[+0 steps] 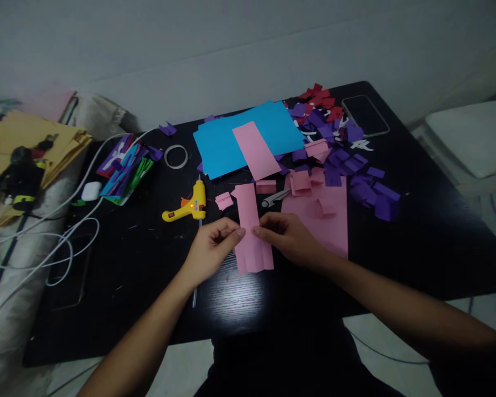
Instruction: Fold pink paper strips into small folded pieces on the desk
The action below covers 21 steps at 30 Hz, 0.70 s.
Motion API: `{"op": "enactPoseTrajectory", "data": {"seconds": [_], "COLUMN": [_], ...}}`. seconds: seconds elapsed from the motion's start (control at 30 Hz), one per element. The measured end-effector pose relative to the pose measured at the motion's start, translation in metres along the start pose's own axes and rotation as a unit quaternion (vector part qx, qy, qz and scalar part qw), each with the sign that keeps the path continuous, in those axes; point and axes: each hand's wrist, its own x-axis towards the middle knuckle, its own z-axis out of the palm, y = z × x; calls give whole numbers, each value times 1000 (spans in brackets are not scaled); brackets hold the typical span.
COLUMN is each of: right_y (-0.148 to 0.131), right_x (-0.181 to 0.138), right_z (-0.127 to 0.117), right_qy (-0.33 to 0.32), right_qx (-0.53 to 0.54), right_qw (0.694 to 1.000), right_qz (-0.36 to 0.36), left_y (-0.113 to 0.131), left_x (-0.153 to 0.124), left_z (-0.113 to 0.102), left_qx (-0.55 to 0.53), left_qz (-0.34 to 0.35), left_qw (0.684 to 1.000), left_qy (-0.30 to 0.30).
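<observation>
A creased pink paper strip (252, 256) is held upright above the black table between my two hands. My left hand (213, 242) pinches its left edge, the thumb lying on the front face. On the opposite edge, my right hand (287, 234) grips it in the same way. A yellow hot glue gun (194, 204) with a lit orange light lies left of the strip. Just behind my right hand are grey-handled scissors (275, 198), partly covered. A larger pink sheet (334, 231) with small folded pink pieces (301, 182) lies to the right.
Blue sheets (219, 143) with a pink strip (256, 149) on top lie at the back. Purple folded pieces (347, 162) and red ones (320, 99) are heaped right, near a phone (366, 114). A tape roll (176, 157) and white cables (72, 220) are left.
</observation>
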Motion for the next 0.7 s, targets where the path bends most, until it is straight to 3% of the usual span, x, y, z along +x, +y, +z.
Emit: {"op": "enactPoseTrajectory", "data": {"seconds": [0.2, 0.7], "right_y": [1, 1], "right_x": [-1, -1], "right_z": [0, -1], "right_qy": [-39, -21], "right_qx": [5, 10], "right_qw": [999, 1000], "right_qz": [15, 16], "left_y": [-1, 0], "left_x": [-1, 1], "left_z": [3, -12], "left_qx": [1, 18], "left_qz": [7, 1], "left_qw": [1000, 999], "left_qy": [-4, -46]}}
